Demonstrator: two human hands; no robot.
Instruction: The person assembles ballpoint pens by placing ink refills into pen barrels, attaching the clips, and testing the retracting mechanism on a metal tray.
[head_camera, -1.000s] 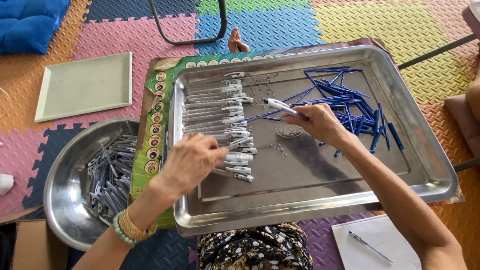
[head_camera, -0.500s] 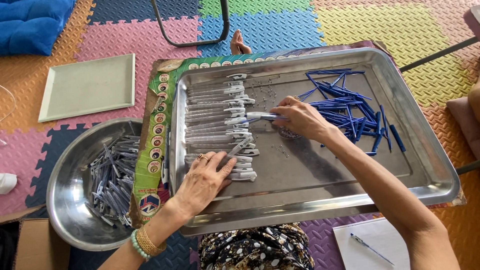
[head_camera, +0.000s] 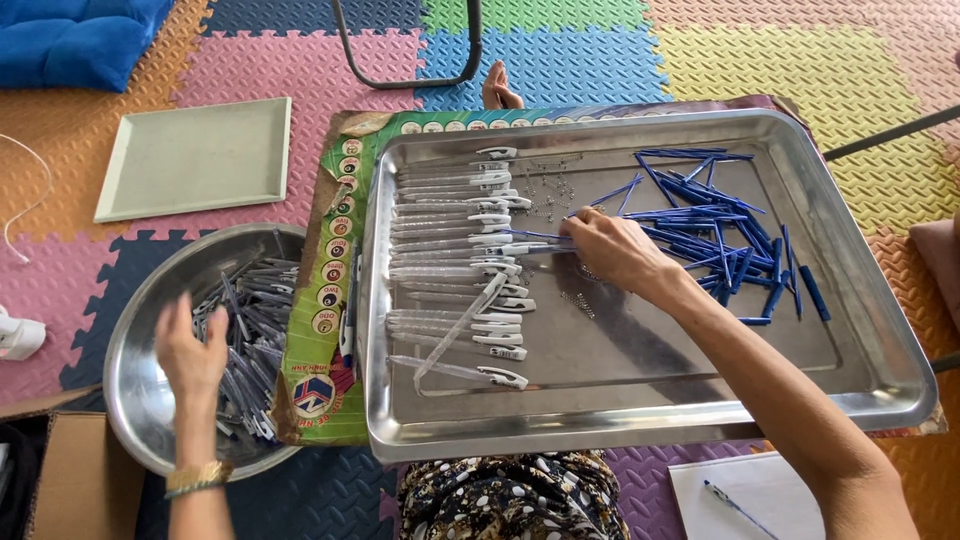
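Observation:
My right hand (head_camera: 612, 248) rests over the middle of a large steel tray (head_camera: 860, 350), its fingertips pinched on a clear pen barrel with a blue refill (head_camera: 530, 243) at the edge of a row of clear pen barrels with white clips (head_camera: 455, 250). A pile of blue refills (head_camera: 720, 225) lies at the tray's far right. Small metal springs (head_camera: 548, 190) are scattered near the top. My left hand (head_camera: 190, 350) hovers with fingers spread over a round steel bowl (head_camera: 130, 380) filled with loose pen parts (head_camera: 245, 335), holding nothing.
A green printed cardboard sheet (head_camera: 325, 300) lies under the tray. A pale green square tray (head_camera: 195, 158) sits on the foam mats, a blue cushion (head_camera: 70, 40) at top left, a chair leg frame (head_camera: 405, 75) beyond, paper with a pen (head_camera: 735, 500) bottom right.
My left hand has left the row of barrels in the tray and swung left over the bowl. My right hand moved left to the row with a pen.

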